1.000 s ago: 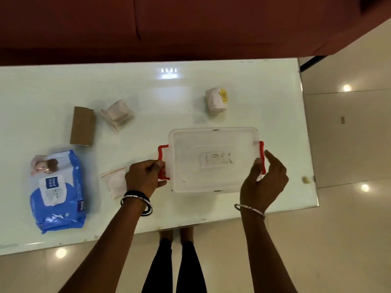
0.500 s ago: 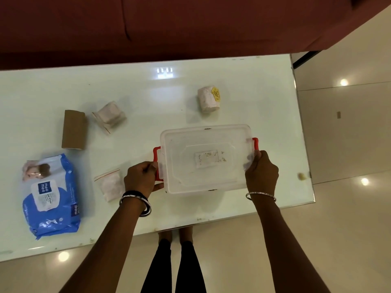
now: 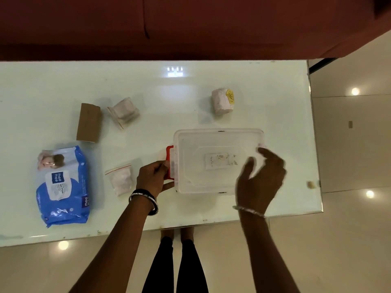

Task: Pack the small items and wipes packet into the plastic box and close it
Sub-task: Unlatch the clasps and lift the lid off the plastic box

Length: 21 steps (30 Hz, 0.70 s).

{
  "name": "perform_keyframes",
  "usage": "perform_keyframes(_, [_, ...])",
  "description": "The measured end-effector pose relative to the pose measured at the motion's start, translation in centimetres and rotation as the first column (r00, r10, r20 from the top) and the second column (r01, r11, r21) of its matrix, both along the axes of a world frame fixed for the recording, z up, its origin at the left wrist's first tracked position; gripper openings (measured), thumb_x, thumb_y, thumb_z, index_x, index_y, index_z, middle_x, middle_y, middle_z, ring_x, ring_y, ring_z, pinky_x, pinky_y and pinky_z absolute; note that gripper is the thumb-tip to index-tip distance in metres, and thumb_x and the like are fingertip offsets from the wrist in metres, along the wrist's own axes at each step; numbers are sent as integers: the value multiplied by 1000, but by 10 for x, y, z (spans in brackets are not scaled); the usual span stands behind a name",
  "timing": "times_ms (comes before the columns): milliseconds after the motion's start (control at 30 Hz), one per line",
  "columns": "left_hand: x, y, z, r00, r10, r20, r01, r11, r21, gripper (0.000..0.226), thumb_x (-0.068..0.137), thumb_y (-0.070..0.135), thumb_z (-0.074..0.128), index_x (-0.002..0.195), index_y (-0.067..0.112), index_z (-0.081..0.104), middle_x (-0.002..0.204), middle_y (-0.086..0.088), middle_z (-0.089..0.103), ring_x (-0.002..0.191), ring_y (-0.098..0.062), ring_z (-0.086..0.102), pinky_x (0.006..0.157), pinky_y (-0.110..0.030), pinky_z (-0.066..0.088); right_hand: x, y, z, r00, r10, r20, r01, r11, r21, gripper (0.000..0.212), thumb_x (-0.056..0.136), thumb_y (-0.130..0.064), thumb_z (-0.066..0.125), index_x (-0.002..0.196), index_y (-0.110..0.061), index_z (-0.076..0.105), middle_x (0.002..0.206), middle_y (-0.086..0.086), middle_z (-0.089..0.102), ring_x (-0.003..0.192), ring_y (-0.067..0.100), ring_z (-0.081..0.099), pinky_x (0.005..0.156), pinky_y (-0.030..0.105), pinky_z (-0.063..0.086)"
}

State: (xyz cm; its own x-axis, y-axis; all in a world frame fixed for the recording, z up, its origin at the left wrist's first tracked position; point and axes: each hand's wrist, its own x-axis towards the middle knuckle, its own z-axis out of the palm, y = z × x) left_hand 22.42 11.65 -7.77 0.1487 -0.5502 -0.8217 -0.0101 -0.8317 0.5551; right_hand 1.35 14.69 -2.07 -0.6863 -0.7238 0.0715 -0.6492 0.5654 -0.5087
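A clear plastic box (image 3: 215, 144) with its lid on stands near the table's front right. My left hand (image 3: 151, 178) pinches its red left latch (image 3: 170, 161). My right hand (image 3: 261, 176) hovers blurred over the box's right end, fingers spread, hiding the right latch. A blue wipes packet (image 3: 63, 187) lies at the front left. A small zip bag (image 3: 121, 178) rests just left of my left hand. Farther back sit a brown cardboard piece (image 3: 88, 122), a wrapped white packet (image 3: 123, 112) and a white roll with a yellow label (image 3: 222, 100).
The white glass table (image 3: 190, 85) ends at a front edge just below my wrists and a right edge beside the box. A dark red sofa (image 3: 190, 24) runs along the far side. A small beige bit (image 3: 311, 184) lies at the right edge.
My right hand has let go of the right latch and lifted over the lid, fingers now apart. The left hand still holds the left latch. The view has shifted slightly.
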Motion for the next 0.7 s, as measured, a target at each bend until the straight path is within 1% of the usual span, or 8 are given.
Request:
perform_keyframes(67, [2, 1, -2, 999, 14, -35, -14, 1000, -1, 24, 93, 19, 57, 111, 10, 70, 102, -13, 73, 91, -30, 71, 73, -44, 61, 43, 0, 8, 970, 239, 39, -241, 970, 28, 40, 85, -22, 63, 125, -19, 58, 132, 3, 54, 121, 22, 50, 93, 26, 33])
perform_keyframes(167, [6, 2, -3, 996, 27, -83, -27, 1000, -7, 24, 92, 22, 58, 109, 10, 70, 99, -12, 73, 87, -27, 71, 63, -34, 61, 91, -5, 12, 839, 536, 92, -543, 813, 211, 67, 77, -40, 64, 140, -24, 49, 160, 6, 29, 149, 26, 26, 110, 41, 28])
perform_keyframes(233, [8, 2, -4, 996, -6, -88, 4, 1000, -21, 28, 91, 28, 60, 111, 11, 70, 98, -10, 74, 88, -26, 71, 60, -30, 60, 103, -11, 8, 763, 641, 76, -618, 692, 372, 84, 72, -44, 64, 150, -32, 35, 167, 7, 7, 154, 31, 8, 116, 53, 23])
perform_keyframes(333, [11, 1, -5, 993, -22, -119, 19, 1000, -25, 30, 89, 29, 61, 112, 11, 69, 100, -11, 74, 89, -24, 71, 57, -27, 59, 104, -23, 1, 717, 691, 90, -616, 568, 547, 102, 70, -52, 72, 154, -43, 15, 166, 8, -13, 154, 37, -4, 114, 61, 23])
perform_keyframes(400, [12, 0, -5, 989, -1, -151, -2, 1000, -18, 28, 89, 25, 62, 110, 8, 69, 99, -13, 73, 84, -23, 71, 56, -27, 59, 105, -28, -1, 701, 707, 97, -605, 517, 605, 96, 69, -55, 75, 149, -44, 23, 166, 9, -15, 153, 41, -2, 110, 63, 26])
perform_keyframes(467, [13, -1, -5, 983, 34, -183, -38, 999, -18, 21, 89, 20, 63, 103, 7, 70, 96, -16, 70, 79, -23, 69, 52, -24, 56, 110, -33, 0, 699, 711, 75, -590, 514, 622, 77, 71, -48, 75, 138, -40, 37, 167, 10, -10, 151, 45, 6, 106, 63, 31])
perform_keyframes(567, [11, -1, -8, 986, 28, -165, -35, 999, -37, 22, 90, 17, 62, 103, 2, 69, 93, -19, 67, 78, -27, 66, 52, -25, 57, 116, -37, 1, 703, 709, 46, -570, 524, 632, 63, 76, -41, 73, 131, -35, 43, 167, 12, -4, 149, 48, 12, 103, 63, 37])
perform_keyframes(700, [7, -3, -13, 992, -9, -123, 5, 999, -39, 28, 90, 18, 61, 109, -2, 68, 89, -15, 65, 80, -29, 62, 74, -45, 59, 114, -42, 3, 703, 709, 61, -577, 518, 631, 64, 75, -43, 76, 131, -36, 43, 167, 11, -3, 148, 48, 14, 102, 62, 39])
